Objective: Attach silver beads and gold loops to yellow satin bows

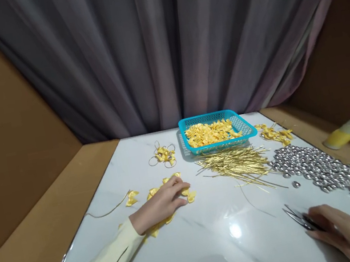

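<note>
My left hand [164, 199] reaches over the white table with its fingers curled at a yellow ribbon bow [191, 196]; thumb and forefinger touch its near side. More yellow bows [152, 193] lie under and around this hand, partly covered by it. To its left, one bow [131, 197] lies beside a thin cord [111, 212]. At the lower right, my right hand [342, 225] is closed around small thread snips [301, 219]. Their silver blades point up and left, slightly apart, and the dark handle is mostly hidden in the palm.
A blue basket [195, 149] of yellow bows stands at the back. Gold wire ties [235, 163] lie before it, silver beads [323, 165] to the right. A bow piece with loops [164, 154], further bows [277, 134] and a yellow thread cone [343, 134] lie around. Cardboard walls flank the table.
</note>
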`<state>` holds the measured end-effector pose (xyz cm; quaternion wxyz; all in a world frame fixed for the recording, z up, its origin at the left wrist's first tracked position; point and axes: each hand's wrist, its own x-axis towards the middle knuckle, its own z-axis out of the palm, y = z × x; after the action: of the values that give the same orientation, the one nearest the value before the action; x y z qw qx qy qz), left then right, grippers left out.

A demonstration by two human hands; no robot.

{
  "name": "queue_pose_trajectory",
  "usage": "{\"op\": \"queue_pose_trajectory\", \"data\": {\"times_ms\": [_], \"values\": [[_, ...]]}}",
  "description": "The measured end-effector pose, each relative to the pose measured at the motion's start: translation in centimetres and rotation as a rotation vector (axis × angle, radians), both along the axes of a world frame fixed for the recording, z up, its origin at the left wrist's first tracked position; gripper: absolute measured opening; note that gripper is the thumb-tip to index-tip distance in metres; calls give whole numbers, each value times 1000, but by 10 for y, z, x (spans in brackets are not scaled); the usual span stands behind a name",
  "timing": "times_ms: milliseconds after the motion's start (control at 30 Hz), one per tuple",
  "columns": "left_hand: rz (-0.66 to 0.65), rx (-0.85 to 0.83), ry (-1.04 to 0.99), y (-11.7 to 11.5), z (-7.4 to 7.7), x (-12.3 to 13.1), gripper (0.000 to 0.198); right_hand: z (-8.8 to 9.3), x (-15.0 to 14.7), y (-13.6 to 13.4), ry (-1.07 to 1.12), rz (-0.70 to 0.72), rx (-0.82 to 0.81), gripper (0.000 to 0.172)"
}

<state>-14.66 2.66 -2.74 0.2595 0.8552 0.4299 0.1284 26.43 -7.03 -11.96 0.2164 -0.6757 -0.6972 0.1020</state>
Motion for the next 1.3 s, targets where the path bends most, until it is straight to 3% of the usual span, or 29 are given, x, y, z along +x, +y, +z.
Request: {"op": "queue_pose_trajectory", "data": {"times_ms": [133, 300, 467, 567, 633, 833, 967, 1100, 1167, 1300], "values": [[15, 17, -35, 0, -8, 7, 23, 17, -8, 9, -22, 133, -185, 20], [44, 17, -86, 3, -11, 12, 27, 49, -33, 31, -196, 200, -54, 18], [89, -122, -154, 8, -5, 17, 27, 81, -53, 69, -93, 602, -57, 30], [138, -301, -220, 7, 0, 29, 29, 85, -60, 96, 61, 889, -187, 47], [170, -451, -268, 7, 3, 40, 34, 81, -64, 111, 135, 971, -226, 46], [223, -745, -411, 13, 10, 69, 35, 63, -77, 124, 213, 988, -210, 4], [254, -857, -465, 16, 10, 80, 34, 64, -76, 120, 263, 900, -175, 8], [231, -903, -454, 12, 11, 91, 31, 79, -84, 110, 456, 683, -222, 20], [193, -851, -402, 9, 12, 97, 29, 85, -91, 103, 509, 650, -310, 26], [158, -671, -310, 0, 12, 105, 32, 87, -104, 87, 594, 712, -463, 29]]}}
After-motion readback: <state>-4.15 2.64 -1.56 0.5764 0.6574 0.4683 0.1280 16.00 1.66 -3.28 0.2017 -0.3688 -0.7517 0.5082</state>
